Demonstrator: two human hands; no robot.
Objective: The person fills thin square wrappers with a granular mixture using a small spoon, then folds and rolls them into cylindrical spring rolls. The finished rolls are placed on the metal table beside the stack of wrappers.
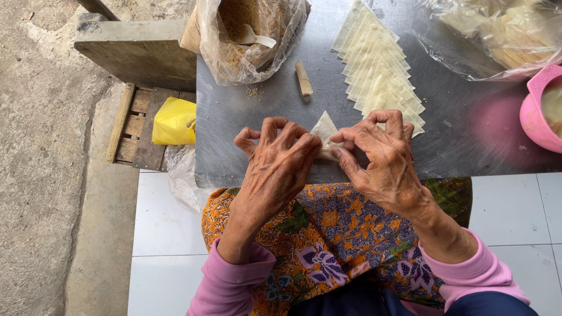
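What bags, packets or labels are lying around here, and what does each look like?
Clear plastic bag: top centre of the metal table, crumpled, holding brown crumbs and a pale spoon.
Second clear plastic bag: top right corner, holding pale yellow sheets.
Yellow bag: left of the table on a wooden pallet, bright and puffy.
No labels, signs or screens.

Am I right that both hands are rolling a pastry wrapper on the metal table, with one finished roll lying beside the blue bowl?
Not quite. In the head view the bowl is pink, and the finished roll lies beside the bag of filling. Both the left hand and right hand do roll a wrapper on the metal table.
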